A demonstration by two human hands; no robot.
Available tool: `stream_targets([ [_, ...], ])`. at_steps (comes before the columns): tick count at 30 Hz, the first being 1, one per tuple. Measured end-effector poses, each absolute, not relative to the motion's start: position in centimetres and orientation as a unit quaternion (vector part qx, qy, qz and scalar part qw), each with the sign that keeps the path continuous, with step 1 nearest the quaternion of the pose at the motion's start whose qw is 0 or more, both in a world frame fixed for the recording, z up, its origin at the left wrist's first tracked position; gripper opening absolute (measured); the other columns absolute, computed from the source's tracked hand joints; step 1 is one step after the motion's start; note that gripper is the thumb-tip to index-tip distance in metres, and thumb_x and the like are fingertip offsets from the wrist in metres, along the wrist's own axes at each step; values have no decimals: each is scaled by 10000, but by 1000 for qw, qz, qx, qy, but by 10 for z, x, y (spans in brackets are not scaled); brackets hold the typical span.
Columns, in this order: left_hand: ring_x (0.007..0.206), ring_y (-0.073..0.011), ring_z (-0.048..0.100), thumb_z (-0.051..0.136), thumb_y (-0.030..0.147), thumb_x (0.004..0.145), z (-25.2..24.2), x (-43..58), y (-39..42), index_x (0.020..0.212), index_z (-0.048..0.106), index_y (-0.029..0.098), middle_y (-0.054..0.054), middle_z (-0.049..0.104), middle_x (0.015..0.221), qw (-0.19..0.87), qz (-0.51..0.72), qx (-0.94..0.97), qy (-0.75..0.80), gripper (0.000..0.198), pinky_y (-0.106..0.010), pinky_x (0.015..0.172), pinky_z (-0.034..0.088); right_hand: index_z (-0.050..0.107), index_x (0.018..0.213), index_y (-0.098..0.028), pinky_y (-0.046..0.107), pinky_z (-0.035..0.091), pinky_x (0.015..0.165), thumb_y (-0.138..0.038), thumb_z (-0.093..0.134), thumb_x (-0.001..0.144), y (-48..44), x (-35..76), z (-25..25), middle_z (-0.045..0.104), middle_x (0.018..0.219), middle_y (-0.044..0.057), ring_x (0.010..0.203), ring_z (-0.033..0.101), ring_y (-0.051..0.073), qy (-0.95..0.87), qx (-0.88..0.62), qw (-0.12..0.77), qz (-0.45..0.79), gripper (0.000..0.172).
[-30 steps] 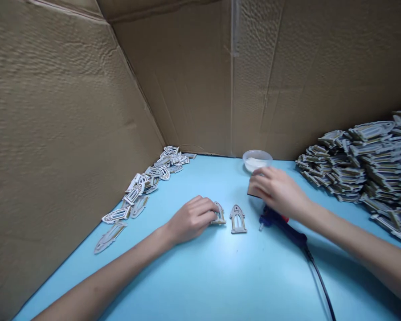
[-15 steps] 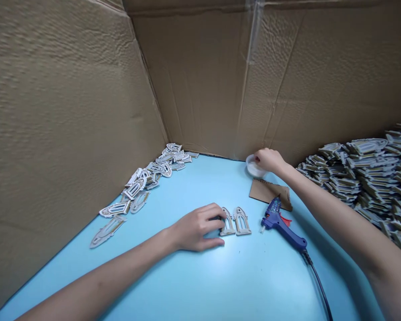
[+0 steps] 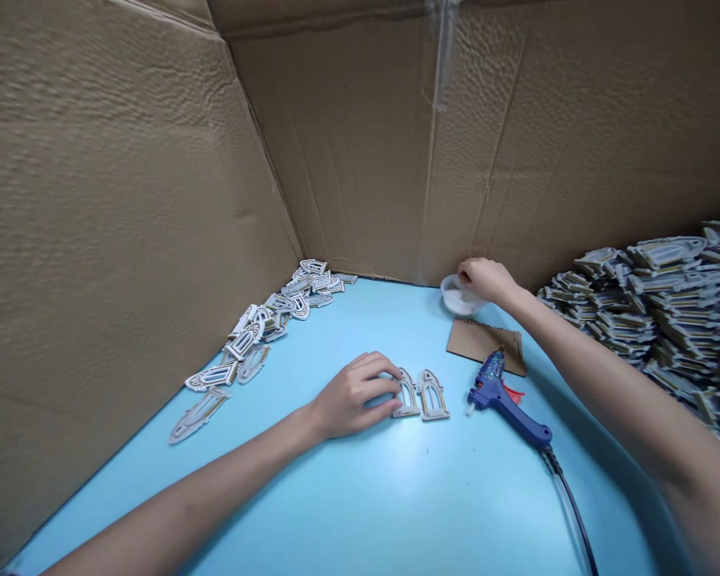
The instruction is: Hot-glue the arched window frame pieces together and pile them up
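Two small arched window-shaped pieces stand side by side on the blue table, flat and upright in view. My left hand (image 3: 360,398) rests with curled fingers and thumb on the side edge of the left arched piece (image 3: 406,396); the right arched piece (image 3: 434,396) lies just beside it, untouched. Farther back, my right hand (image 3: 486,280) is at the rim of a round, clear shallow dish (image 3: 456,301) with whitish contents. Its fingers are pinched together, and whatever may be between them is too small to make out.
A blue glue gun (image 3: 507,404) with a red trigger lies right of the pieces, its nozzle on a cardboard scrap (image 3: 477,342) and its cord running frontward. Similar pieces form a loose pile (image 3: 258,332) at left and a tall heap (image 3: 654,304) at right. Cardboard walls (image 3: 360,144) enclose the back.
My left thumb has closed up against the left arched piece. The fingers of my right hand have lifted from inside the dish to its rim. The view has shifted slightly.
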State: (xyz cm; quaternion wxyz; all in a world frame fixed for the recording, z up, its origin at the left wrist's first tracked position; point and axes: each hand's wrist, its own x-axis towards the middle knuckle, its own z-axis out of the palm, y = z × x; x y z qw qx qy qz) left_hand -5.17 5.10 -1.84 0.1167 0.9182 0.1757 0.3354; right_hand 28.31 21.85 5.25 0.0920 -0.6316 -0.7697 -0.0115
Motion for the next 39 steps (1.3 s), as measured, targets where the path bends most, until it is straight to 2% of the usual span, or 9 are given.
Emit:
stream_targets([
  [4,978,-171,655,689,249,964,-17,-44,56,1013,764,167,-87,734,1009,200,429,834,284,122,-319,921,501,692,1094,-149,429,566,919,-406,642,1028,207,286,62,709,1110,72,1011,683,215,-760,-609,225,16,271],
  [8,964,-162,652,611,291,1026,-16,-24,65,1008,755,146,-87,725,989,228,506,746,368,205,-290,855,478,657,940,-159,295,491,694,-394,471,1078,175,264,64,644,800,15,742,612,162,-770,-540,326,101,330],
  [11,936,-153,650,580,316,1044,-16,-7,68,1056,744,140,-80,723,980,256,530,709,388,241,-273,811,472,615,897,-185,264,415,581,-434,403,1077,137,235,55,548,644,-25,599,512,138,-785,-475,345,196,373],
  [13,926,-151,653,616,325,1021,-14,-1,67,1038,749,146,-70,728,974,281,526,707,379,224,-270,819,481,591,841,-194,261,413,582,-446,448,1061,112,218,47,567,661,-21,598,509,129,-791,-440,343,252,364],
  [16,879,-143,640,655,325,991,-12,0,62,934,750,148,-57,721,921,314,510,716,358,209,-270,820,485,625,865,-192,266,403,595,-409,503,1048,84,201,38,619,729,-6,634,527,131,-787,-414,333,313,309],
  [25,757,-110,548,748,399,927,-16,-8,64,788,640,137,-19,623,777,406,518,635,404,316,-240,735,435,690,1068,-208,295,508,694,-452,617,1018,71,196,31,725,984,40,782,655,168,-736,-367,296,485,260],
  [31,736,-111,549,792,451,888,-16,-6,64,763,618,133,-24,626,760,439,499,620,416,384,-234,711,426,597,980,-197,319,545,706,-394,633,1013,69,197,21,707,874,24,737,712,182,-671,-356,314,570,203],
  [35,712,-104,521,789,453,892,-14,-6,62,738,602,134,-13,585,729,434,489,641,403,401,-234,688,408,561,961,-216,265,457,613,-360,611,1021,70,201,25,600,781,-27,636,573,126,-655,-363,378,545,164],
  [39,726,-106,509,731,445,945,-12,-8,59,759,581,140,-15,575,739,416,491,662,384,388,-241,706,419,635,918,-213,274,411,614,-386,623,1016,57,216,29,552,788,-5,685,501,146,-673,-406,399,472,199],
])
